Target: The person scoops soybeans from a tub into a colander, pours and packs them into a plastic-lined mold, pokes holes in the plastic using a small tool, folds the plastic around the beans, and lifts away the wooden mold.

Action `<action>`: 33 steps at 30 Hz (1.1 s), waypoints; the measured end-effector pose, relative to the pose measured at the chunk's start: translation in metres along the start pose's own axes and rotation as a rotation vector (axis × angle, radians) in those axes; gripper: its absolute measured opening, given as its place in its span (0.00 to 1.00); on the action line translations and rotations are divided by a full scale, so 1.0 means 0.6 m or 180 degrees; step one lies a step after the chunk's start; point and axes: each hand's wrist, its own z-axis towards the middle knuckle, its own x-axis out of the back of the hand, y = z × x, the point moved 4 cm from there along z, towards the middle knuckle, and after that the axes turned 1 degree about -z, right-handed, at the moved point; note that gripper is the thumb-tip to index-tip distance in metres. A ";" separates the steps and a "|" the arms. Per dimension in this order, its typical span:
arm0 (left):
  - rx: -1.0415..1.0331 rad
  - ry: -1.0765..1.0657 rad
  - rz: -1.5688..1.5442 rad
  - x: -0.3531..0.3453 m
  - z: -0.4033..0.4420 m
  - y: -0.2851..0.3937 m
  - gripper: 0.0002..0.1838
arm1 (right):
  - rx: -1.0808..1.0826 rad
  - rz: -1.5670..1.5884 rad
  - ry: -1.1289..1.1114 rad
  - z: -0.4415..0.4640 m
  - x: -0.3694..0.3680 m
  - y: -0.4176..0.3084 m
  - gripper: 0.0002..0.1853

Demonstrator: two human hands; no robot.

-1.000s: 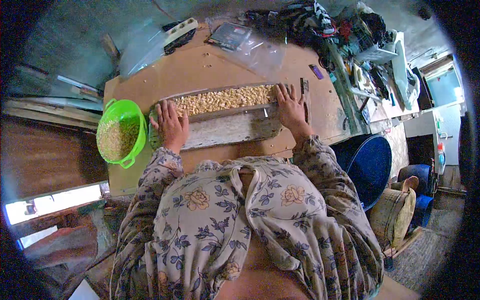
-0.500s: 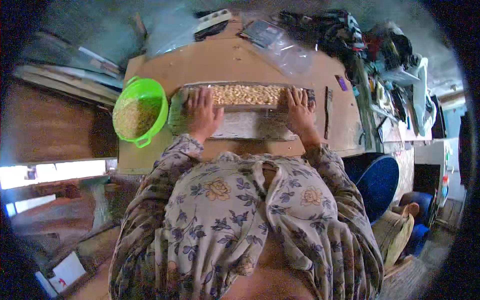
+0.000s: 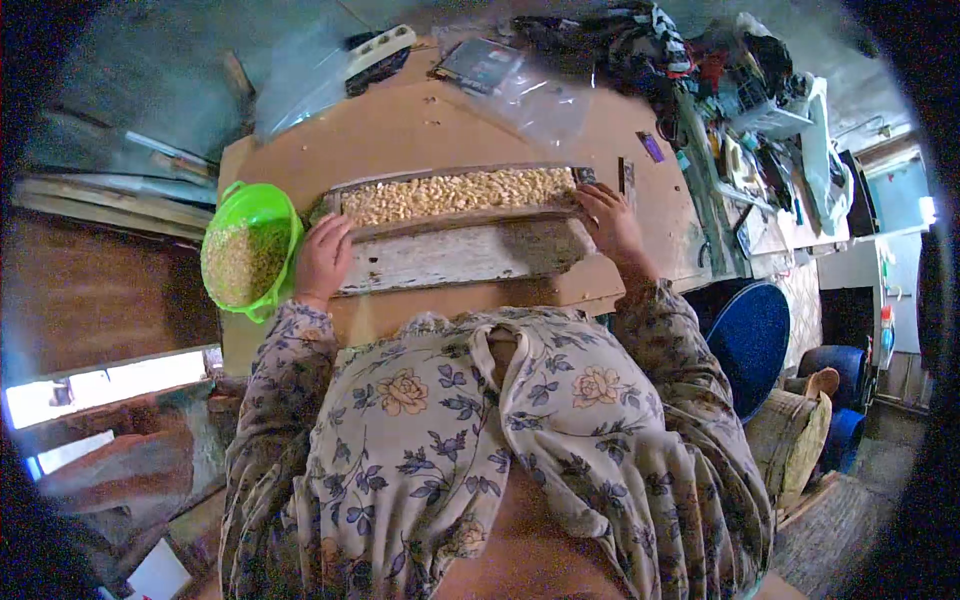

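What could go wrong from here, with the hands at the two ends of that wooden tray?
Spilling: pale grains fill the long wooden tray, so an uneven push from the left hand or right hand might tip some out.

Knocking: the green basket sits close beside the left hand, so a sideways move could bump it. It also seems to reach past the left edge of the table, so it might tip there.

Weathered wooden frame (image 3: 460, 223) | packed with pale bean-like pieces (image 3: 455, 195) | lying across tan tabletop (image 3: 400, 132)
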 end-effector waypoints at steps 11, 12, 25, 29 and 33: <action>0.0954 0.0274 -0.0195 -0.004 0.046 -0.017 0.08 | -0.1145 0.0821 -0.0563 0.061 -0.012 0.039 0.09; 0.1111 0.0250 -0.0167 -0.006 0.046 -0.018 0.08 | -0.1064 0.0642 -0.0533 0.065 -0.012 0.039 0.09; 0.1292 0.0324 -0.0281 -0.024 0.055 -0.047 0.13 | -0.1356 0.0314 -0.0379 0.085 -0.040 0.052 0.19; 0.0918 0.0787 -0.0227 -0.014 0.073 -0.041 0.24 | -0.0591 0.0165 0.0432 0.099 -0.021 0.037 0.27; 0.0663 -0.0210 0.0254 -0.022 0.097 -0.065 0.32 | -0.0136 -0.0015 -0.0058 0.131 -0.006 0.023 0.32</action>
